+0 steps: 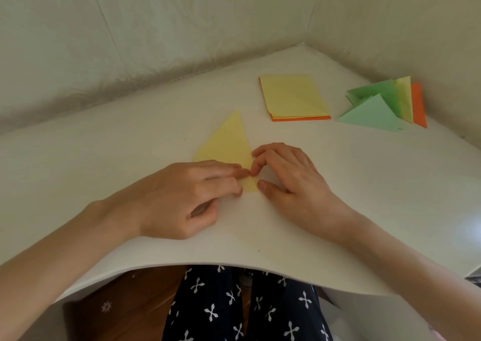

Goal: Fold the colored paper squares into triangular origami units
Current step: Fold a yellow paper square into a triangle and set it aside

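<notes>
The yellow sheet (226,143) you are folding lies flat on the white surface (338,184) right in front of you, already doubled into a pointed shape with its tip aimed away from you. Your left hand (192,192) covers the sheet's near part, its fingers (223,170) held straight and close together and pressing down. This likely pins the layers so they cannot slide while the crease is set. Your right hand (291,176) comes in at the sheet's near right corner with its fingers curled. The forefinger tip meets your left fingertips and the thumb (263,186) sits at the corner's edge, but you cannot tell from here whether it pinches the corner or only pushes on it. Beyond the sheet and to its right is the stack of squares (294,97), yellow on top and orange beneath, within reach for the next unit. Farther right of the sheet, well apart from it, the folded units (377,111) in green, yellow and orange are heaped by the wall, out of the way of the folding.
</notes>
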The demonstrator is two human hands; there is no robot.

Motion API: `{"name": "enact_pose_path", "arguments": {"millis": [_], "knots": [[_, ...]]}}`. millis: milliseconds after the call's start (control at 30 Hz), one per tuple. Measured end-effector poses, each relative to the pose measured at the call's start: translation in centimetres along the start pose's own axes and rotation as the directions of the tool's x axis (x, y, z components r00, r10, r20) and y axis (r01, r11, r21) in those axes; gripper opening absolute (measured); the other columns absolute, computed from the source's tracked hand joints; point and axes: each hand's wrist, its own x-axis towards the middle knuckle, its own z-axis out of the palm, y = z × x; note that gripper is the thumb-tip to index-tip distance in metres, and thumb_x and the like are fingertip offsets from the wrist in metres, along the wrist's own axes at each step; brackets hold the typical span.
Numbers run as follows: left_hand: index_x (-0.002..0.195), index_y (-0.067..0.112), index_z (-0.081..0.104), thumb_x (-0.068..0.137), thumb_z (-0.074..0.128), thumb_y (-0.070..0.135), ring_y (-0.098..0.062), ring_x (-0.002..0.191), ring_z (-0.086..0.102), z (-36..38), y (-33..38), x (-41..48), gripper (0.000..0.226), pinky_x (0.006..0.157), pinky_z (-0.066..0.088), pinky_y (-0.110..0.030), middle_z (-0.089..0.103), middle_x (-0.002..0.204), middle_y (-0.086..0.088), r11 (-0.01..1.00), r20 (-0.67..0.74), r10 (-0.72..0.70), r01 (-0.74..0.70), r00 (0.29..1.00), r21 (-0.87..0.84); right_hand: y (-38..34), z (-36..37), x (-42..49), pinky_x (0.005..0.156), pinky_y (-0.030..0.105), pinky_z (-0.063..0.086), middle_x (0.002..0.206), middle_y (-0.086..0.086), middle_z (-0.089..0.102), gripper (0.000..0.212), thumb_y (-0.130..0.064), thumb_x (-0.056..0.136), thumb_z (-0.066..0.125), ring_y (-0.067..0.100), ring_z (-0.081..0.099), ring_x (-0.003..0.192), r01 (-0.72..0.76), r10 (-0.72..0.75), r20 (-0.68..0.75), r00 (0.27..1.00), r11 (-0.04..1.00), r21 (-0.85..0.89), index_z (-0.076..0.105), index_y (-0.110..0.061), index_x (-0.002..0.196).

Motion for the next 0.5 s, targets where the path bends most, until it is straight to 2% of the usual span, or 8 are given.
{"name": "enact_pose_path", "arguments": {"millis": [100, 233, 333, 400, 500], "knots": [[0.121, 0.015, 0.061, 0.087, 0.043, 0.015, -0.018, 0.118, 0.055, 0.2, 0.0, 0.1, 0.039, 0.091, 0.05, -0.035, 0.056, 0.131, -0.007, 1.0, -0.005, 0.008, -0.008, 1.0, -0.001, -0.1, -0.1, 0.0, 0.098, 0.016, 0.017, 0.121, -0.015, 0.045, 0.019, -0.033, 0.085, 0.046, 0.002, 0.028, 0.117, -0.006, 0.006, -0.011, 1.0, 1.0, -0.001, 0.053, -0.025, 0.101], [0.117, 0.014, 0.067, 0.088, 0.045, 0.017, -0.015, 0.116, 0.057, 0.4, -0.1, 0.2, 0.037, 0.094, 0.048, -0.031, 0.059, 0.13, -0.004, 1.0, -0.039, 0.0, -0.001, 0.999, -0.031, 0.1, 0.1, 0.0, 0.099, 0.016, 0.018, 0.122, -0.011, 0.048, 0.018, -0.02, 0.085, 0.05, 0.005, 0.03, 0.117, 0.008, -0.008, -0.023, 1.0, 1.0, 0.014, 0.056, -0.021, 0.102], [0.118, 0.019, 0.063, 0.089, 0.051, 0.035, -0.003, 0.107, 0.058, 0.6, -0.4, 0.4, 0.035, 0.092, 0.046, -0.021, 0.062, 0.12, 0.007, 0.98, -0.113, -0.133, 0.113, 0.985, -0.166, 0.2, 0.0, -0.3, 0.101, 0.021, 0.023, 0.119, -0.006, 0.056, 0.024, -0.032, 0.084, 0.045, 0.008, 0.035, 0.117, 0.049, -0.045, -0.06, 0.997, 0.996, 0.07, 0.06, -0.018, 0.096], [0.118, 0.021, 0.061, 0.087, 0.052, 0.043, 0.005, 0.106, 0.054, 0.7, -0.7, 0.7, 0.039, 0.09, 0.041, -0.012, 0.057, 0.122, 0.012, 0.954, -0.129, -0.198, 0.161, 0.972, -0.252, 0.3, 0.0, -0.5, 0.104, 0.022, 0.025, 0.116, -0.005, 0.059, 0.031, -0.042, 0.084, 0.047, 0.011, 0.037, 0.12, 0.084, -0.077, -0.073, 0.994, 0.991, 0.102, 0.063, -0.018, 0.094], [0.098, 0.015, 0.069, 0.086, 0.054, 0.04, 0.004, 0.099, 0.056, 0.6, -1.2, 1.2, 0.032, 0.085, 0.044, -0.016, 0.052, 0.121, 0.011, 0.959, -0.15, -0.178, 0.137, 0.973, -0.247, 0.4, 0.4, -0.8, 0.106, 0.039, 0.032, 0.115, -0.004, 0.061, 0.031, -0.048, 0.082, 0.054, 0.021, 0.043, 0.124, 0.148, -0.149, -0.109, 0.983, 0.989, -0.019, 0.065, -0.021, 0.093]]}}
